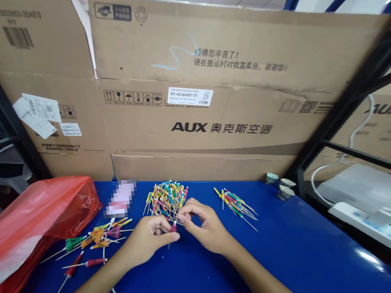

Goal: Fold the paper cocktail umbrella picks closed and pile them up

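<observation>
pinching a pink umbrella [173, 226] over the blue table [211, 281]
left hand [156, 233] curls round it, hiding part; right hand [202, 223] has thumb and forefinger nearly meeting, any hold unclear to me, partly blocking the pile [168, 196] behind.

The head view looks forward and slightly down across the blue table [211, 281], apparently from close above.

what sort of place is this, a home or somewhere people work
Probably a workshop or a similar workspace, though I can't be certain: cardboard sheets printed with shipping marks stand behind a blue table, which holds a heap of small colourful stick umbrellas.
</observation>
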A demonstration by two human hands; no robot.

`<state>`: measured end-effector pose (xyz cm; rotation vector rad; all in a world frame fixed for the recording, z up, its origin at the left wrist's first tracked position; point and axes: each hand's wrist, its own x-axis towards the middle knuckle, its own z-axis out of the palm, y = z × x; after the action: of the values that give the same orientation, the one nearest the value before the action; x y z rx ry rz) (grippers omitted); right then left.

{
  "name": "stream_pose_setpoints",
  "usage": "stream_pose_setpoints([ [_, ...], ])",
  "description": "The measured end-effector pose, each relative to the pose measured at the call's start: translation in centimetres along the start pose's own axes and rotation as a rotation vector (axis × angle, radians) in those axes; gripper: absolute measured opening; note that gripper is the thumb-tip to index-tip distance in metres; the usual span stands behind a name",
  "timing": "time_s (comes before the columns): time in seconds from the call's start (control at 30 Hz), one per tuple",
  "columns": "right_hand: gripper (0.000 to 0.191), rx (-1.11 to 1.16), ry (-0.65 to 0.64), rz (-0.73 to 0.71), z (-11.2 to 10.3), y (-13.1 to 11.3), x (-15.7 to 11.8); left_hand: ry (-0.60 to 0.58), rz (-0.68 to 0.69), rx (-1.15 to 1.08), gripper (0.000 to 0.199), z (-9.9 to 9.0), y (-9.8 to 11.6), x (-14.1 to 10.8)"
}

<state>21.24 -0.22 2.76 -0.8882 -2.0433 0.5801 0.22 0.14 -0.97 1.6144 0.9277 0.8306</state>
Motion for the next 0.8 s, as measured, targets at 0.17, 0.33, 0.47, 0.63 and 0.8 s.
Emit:
stream_pose_setpoints([
  [0.17,0.012,0.041,-0.036,-0.022,-0.3,-0.5,0.0,-0.006,0.023,0.043,0.031,0.0,0.3,-0.1],
  [0.33,0.012,0.076,-0.074,-0.057,-0.9,-0.5,-0.1,-0.014,0.025,0.047,0.031,0.0,0.5,-0.2],
  [0.47,0.013,0.083,-0.076,-0.045,-1.1,-0.4,-0.1,-0.018,0.03,0.033,0.031,0.0,0.4,-0.2],
  [0.63,0.013,0.1,-0.034,0.017,-0.6,-0.3,-0.1,-0.021,0.025,0.023,0.03,0.0,0.4,-0.1],
  [0.8,0.016,0.135,-0.059,0.075,0.8,0.0,-0.1,0.012,0.027,-0.015,0.027,0.1,0.5,-0.2],
])
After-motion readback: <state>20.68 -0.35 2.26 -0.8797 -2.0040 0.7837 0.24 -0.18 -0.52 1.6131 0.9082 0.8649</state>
